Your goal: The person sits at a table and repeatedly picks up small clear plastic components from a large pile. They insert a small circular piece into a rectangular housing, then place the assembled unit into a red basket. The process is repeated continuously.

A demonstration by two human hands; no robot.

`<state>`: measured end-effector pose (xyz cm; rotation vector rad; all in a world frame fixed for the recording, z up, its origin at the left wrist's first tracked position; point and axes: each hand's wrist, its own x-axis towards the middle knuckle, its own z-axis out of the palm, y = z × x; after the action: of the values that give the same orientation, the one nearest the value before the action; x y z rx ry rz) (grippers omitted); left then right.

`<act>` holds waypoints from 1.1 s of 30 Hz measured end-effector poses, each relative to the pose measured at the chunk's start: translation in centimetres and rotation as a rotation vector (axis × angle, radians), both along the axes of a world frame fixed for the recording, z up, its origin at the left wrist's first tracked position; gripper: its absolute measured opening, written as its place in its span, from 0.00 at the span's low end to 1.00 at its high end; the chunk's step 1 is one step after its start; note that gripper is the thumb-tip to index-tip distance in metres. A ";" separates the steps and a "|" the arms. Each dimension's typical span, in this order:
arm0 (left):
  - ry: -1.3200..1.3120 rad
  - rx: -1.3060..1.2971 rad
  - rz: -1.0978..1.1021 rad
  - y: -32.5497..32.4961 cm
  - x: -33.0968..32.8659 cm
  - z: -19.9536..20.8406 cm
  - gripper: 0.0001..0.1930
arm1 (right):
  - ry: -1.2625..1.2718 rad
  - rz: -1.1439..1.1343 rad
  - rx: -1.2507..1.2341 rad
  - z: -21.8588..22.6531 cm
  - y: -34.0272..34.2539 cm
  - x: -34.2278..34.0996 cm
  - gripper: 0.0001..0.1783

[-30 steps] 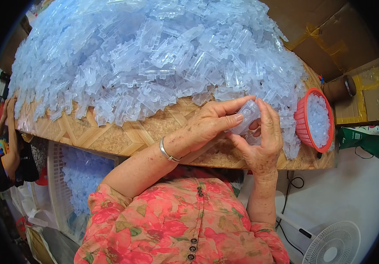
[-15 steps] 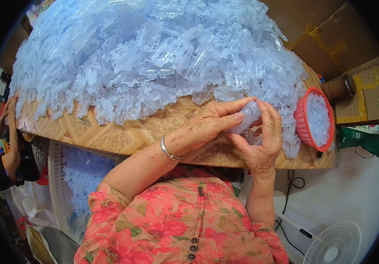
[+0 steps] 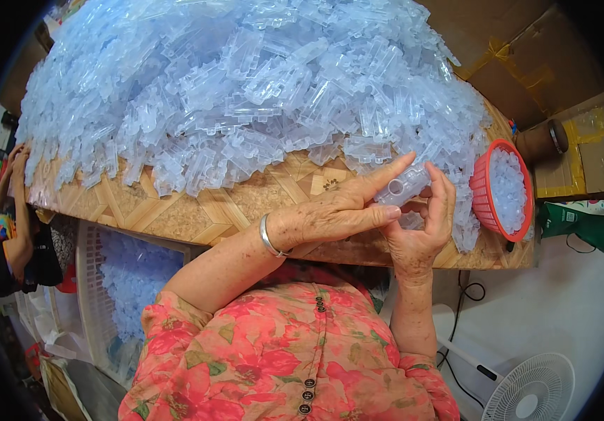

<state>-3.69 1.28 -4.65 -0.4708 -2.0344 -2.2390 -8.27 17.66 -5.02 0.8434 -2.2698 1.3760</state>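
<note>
A clear plastic part (image 3: pixel 401 185) with a round opening on its face is held between my two hands, just above the table's near edge. My left hand (image 3: pixel 347 203), with a silver bangle at the wrist, pinches it between thumb and a straightened index finger. On its other side my right hand (image 3: pixel 423 228) closes its curled fingers and thumb around it. Part of the piece is hidden behind the fingers. Beyond the hands, a large heap of similar clear plastic parts (image 3: pixel 260 91) covers most of the table (image 3: pixel 228 214).
A red plastic basket (image 3: pixel 482 193) of small translucent pieces stands at the table's right. Cardboard boxes (image 3: pixel 582 151) are at the right rear. A white fan (image 3: pixel 530 393) is at lower right. A white crate (image 3: pixel 91 281) holds more pieces below left. Another person's hands (image 3: pixel 16 165) touch the heap's left edge.
The plastic part has turned so its round opening shows. My left fingers have straightened along it, and my right fingers have shifted slightly.
</note>
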 end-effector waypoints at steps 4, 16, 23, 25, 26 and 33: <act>-0.193 0.055 -0.145 -1.1 0.2 2.0 0.36 | -0.049 -0.033 -0.047 -0.2 0.0 0.2 0.47; -0.163 0.278 -0.279 -1.0 0.1 0.5 0.39 | 0.087 -0.057 0.000 -0.2 0.3 0.2 0.50; -0.277 0.408 -0.313 -0.8 0.1 1.2 0.34 | 0.024 -0.002 -0.027 0.1 0.5 0.3 0.51; -0.232 0.380 -0.289 -0.9 0.0 1.3 0.34 | 0.043 -0.011 -0.010 0.1 0.5 0.2 0.51; -0.248 0.416 -0.294 -0.9 0.1 1.3 0.34 | 0.076 -0.021 0.018 0.1 0.5 0.1 0.51; -0.241 0.417 -0.284 -0.9 0.2 1.8 0.36 | 0.053 0.016 -0.068 -0.3 -0.1 0.0 0.51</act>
<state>-3.50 0.37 -2.81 -0.4931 -1.5952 -2.9207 -8.29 17.54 -5.34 0.8676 -2.1685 1.4125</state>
